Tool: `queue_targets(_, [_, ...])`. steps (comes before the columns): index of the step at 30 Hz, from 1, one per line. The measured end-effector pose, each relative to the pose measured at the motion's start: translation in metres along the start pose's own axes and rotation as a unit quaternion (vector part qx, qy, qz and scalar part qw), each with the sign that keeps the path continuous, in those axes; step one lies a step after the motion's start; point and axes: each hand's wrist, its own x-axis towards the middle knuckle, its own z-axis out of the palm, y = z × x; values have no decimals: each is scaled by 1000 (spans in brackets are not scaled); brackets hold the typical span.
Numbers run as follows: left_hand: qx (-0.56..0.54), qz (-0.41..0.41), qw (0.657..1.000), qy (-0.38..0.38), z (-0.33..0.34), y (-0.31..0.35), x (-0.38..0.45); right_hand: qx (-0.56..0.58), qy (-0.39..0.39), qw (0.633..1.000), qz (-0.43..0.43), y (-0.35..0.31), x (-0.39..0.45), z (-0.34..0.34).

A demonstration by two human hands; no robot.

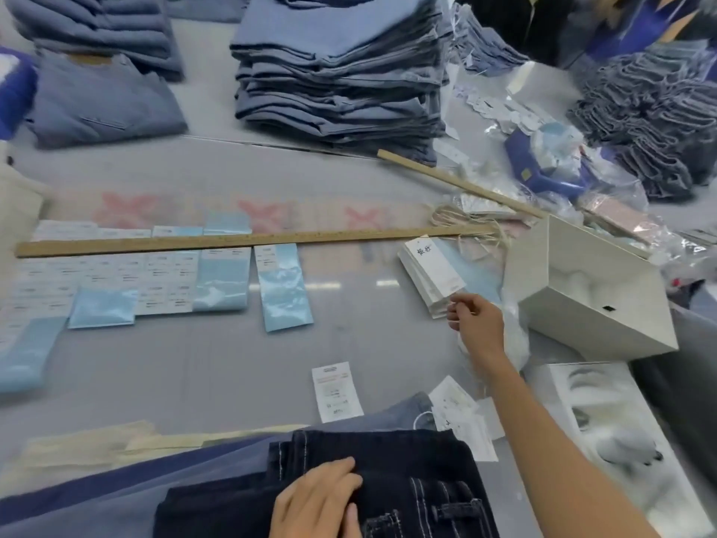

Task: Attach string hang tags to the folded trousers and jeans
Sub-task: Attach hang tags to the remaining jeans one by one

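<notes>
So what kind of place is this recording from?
Likely a garment finishing or packing workshop: stacks of folded blue trousers, a fanned pile of hang tags and a blue tagging gun on the table.

The dark jeans were matt denim cloth with pale stitching. The hang tags looked like matt white paper. The long ruler was bare wood. The light-blue pouches were glossy, smooth plastic.

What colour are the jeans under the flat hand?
Very dark blue, almost black, with pale stitching: the jeans, seen in the head view.
</notes>
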Motion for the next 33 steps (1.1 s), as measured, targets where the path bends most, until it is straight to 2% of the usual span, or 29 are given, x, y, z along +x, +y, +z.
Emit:
queue_targets(1, [18, -39, 997, 62, 7, 0, -2, 11, 13, 1000, 11, 13, 0, -15])
queue_targets(3, [-36, -91, 989, 109, 19, -4, 9, -13, 24, 999, 20, 48, -13, -42])
queue_targets(5, [-87, -145, 976, 136, 18, -1, 22, -39, 69, 996, 41, 92, -42, -66])
queue_targets(6, [-115, -167, 968, 148, 17, 0, 34, -48, 109, 992, 43, 112, -58, -74])
queue_targets(8, [-154, -197, 963, 98, 17, 5, 69, -74, 165, 982, 61, 148, -84, -85])
queue_targets(10, [-140, -144, 979, 18, 26, 11, 110, -105, 138, 980, 97, 169, -90, -81])
queue_targets(13, [-68, -41, 994, -81, 50, 46, 158, -180, 43, 980, 67, 179, -86, -71])
queue_targets(16, [-29, 34, 992, -121, 69, 83, 167, -258, -2, 965, 50, 182, -86, -59])
queue_targets(18, [-7, 55, 991, -119, 84, 88, 162, -269, 22, 961, 55, 186, -90, -57])
queue_targets(24, [-30, 33, 997, -65, 88, 78, 161, -207, 88, 973, 53, 187, -93, -61])
queue_targets(27, [-17, 38, 997, -65, 87, 79, 159, -147, 179, 971, 66, 190, -102, -68])
queue_targets(29, [-9, 32, 997, -63, 86, 79, 160, -28, 288, 948, 134, 196, -120, -69])
queue_targets(30, [-8, 32, 997, -64, 86, 78, 161, 60, 339, 918, 198, 197, -128, -67])
queue_targets(31, [-10, 34, 997, -64, 85, 79, 161, 160, 385, 870, 264, 200, -135, -67])
queue_targets(33, [-12, 34, 997, -62, 85, 79, 160, 312, 455, 764, 335, 207, -139, -71])
